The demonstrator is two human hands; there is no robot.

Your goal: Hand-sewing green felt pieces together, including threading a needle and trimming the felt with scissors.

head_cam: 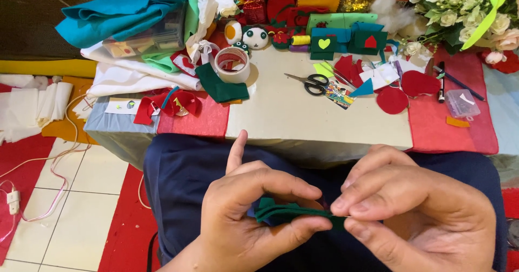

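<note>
Down over our lap, we hold a folded piece of dark green felt point(281, 212) between both hands, in front of the near edge of the surface point(303, 121). Our left hand point(251, 212) pinches the felt between thumb and curled fingers, with the index finger sticking straight up. Our right hand point(416, 207) pinches the felt's right end between thumb and fingertips; whether it also holds a needle there, we cannot tell. The felt layers lie flat, stacked on one another, and the two hands nearly touch at the pinch.

On the surface, black-handled scissors point(308, 83) lie near the middle, with a small printed card point(339, 95) just beside them on the right. A roll of tape point(232, 64) stands toward the left, touching another dark green felt scrap point(220, 87). Red felt cutouts point(403, 88) lie toward the right edge, near a black marker point(441, 83) and a small clear box point(462, 103). Along the far edge sit a panda toy point(255, 37), green felt houses point(346, 39) with a heart and red shapes, and white flowers point(459, 7) at the far right corner. Teal cloth point(121, 12) is piled at the far left corner, over white cloth point(135, 75). A red bow point(173, 103) lies at the near left corner.
</note>
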